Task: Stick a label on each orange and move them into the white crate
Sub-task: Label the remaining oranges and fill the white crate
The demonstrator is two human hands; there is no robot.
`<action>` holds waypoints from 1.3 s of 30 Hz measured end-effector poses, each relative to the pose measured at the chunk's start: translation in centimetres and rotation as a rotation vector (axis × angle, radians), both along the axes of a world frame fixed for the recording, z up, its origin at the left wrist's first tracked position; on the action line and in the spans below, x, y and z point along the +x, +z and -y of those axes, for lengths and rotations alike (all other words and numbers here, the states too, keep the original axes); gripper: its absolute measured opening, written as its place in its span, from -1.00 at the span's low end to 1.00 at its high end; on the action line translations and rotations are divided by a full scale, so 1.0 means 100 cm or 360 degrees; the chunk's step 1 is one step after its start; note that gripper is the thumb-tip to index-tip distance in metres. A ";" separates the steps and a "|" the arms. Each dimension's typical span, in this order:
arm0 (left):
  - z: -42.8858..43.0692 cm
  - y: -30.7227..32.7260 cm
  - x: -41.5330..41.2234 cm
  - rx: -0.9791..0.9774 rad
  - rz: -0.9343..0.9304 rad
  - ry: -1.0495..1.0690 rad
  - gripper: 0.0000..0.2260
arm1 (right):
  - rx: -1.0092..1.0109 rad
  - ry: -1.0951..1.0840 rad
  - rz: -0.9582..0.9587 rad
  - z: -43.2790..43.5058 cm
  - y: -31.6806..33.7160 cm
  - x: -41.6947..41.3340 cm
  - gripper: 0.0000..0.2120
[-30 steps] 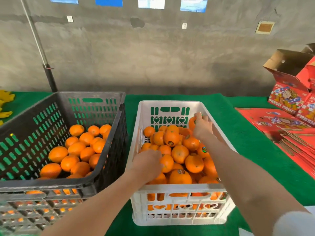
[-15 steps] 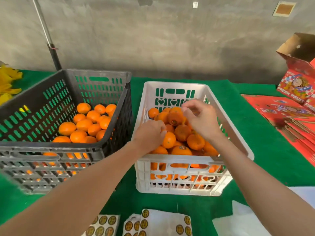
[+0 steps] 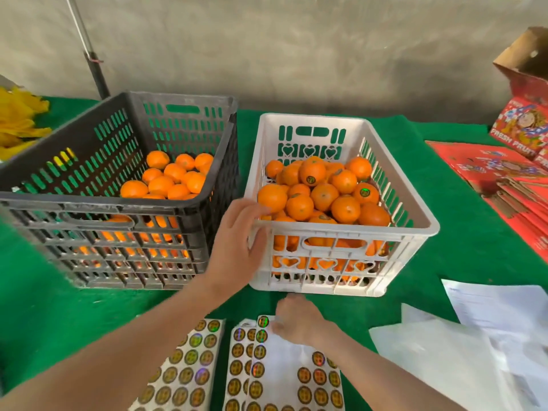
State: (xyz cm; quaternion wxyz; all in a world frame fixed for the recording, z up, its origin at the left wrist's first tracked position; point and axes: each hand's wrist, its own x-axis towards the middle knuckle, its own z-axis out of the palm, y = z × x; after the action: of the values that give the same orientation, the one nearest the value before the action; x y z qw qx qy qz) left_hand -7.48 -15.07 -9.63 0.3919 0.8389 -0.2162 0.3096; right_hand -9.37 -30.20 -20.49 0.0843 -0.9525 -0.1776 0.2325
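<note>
The white crate stands at centre right, heaped with oranges, some of which show round labels. To its left the black crate holds unlabelled oranges. My left hand lies on the white crate's near-left corner, its fingers relaxed, fingertips touching an orange and thumb on the front wall. Sheets of round gold labels lie in front of the crates. My right hand is curled over the top of the middle sheet, fingertips pinching a label at its edge.
Green cloth covers the table. Loose white papers lie at the near right. Red fruit boxes and flattened red cartons fill the right side. Yellow items sit far left, and a pole stands behind the black crate.
My right hand left the oranges in the white crate and came down to the label sheet. My left hand drew back from the pile to the crate's near-left corner. The view tilted downward.
</note>
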 end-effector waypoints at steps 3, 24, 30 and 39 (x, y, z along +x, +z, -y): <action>-0.012 -0.035 -0.033 -0.0086 -0.0336 0.0008 -0.86 | 0.0148 -0.0086 0.0076 0.000 -0.004 -0.005 -0.73; 0.003 -0.083 -0.025 -0.0899 -0.2404 0.0121 -0.90 | 0.0796 -0.0660 0.0627 -0.011 0.007 -0.040 -0.87; 0.010 -0.079 -0.024 -0.0805 -0.2441 0.0189 -0.90 | 0.0826 -0.0675 0.0699 -0.013 -0.001 -0.046 -0.86; 0.004 -0.086 -0.019 -0.0139 -0.2228 0.0070 -0.85 | 0.1179 -0.0660 0.0797 -0.006 0.020 -0.047 -0.89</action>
State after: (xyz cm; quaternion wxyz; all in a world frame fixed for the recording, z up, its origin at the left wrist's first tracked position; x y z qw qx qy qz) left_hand -9.35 -15.43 -18.21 0.4660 0.8287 0.1168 -0.2872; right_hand -14.05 -29.64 -18.52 0.4167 -0.9004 -0.0698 -0.1040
